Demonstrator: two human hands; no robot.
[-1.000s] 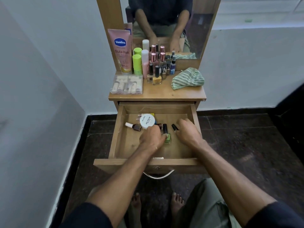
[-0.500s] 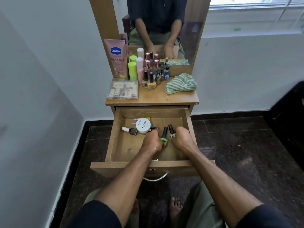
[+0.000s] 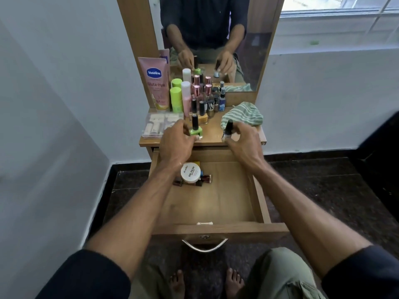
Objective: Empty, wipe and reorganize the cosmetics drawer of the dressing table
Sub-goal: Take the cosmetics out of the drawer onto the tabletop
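Head view shows the emptying step under way: the left hand [image 3: 176, 140] pinches a green nail polish bottle [image 3: 196, 131] at the front of the dressing table top [image 3: 212, 135], just before the cluster of bottles [image 3: 203, 98] already standing there, while the right hand [image 3: 243, 137] holds a small pale bottle with a dark cap [image 3: 227, 131] next to the striped green cloth [image 3: 243, 114]. Whether either bottle touches the wood yet is hard to tell. The drawer [image 3: 216, 228] is pulled out below, and by the look of it not yet empty: a white nail polish jar [image 3: 191, 172] and a few dark bottles [image 3: 205, 179] lie near its back left. The next move likely calls for setting both bottles upright without knocking the crowded row, then reaching back for the jar. A pink lotion tube [image 3: 155, 83] leans against the mirror frame, a clear plastic case [image 3: 156, 126] lies beside it. White walls close in on the left, the floor is dark stone, a window sits upper right
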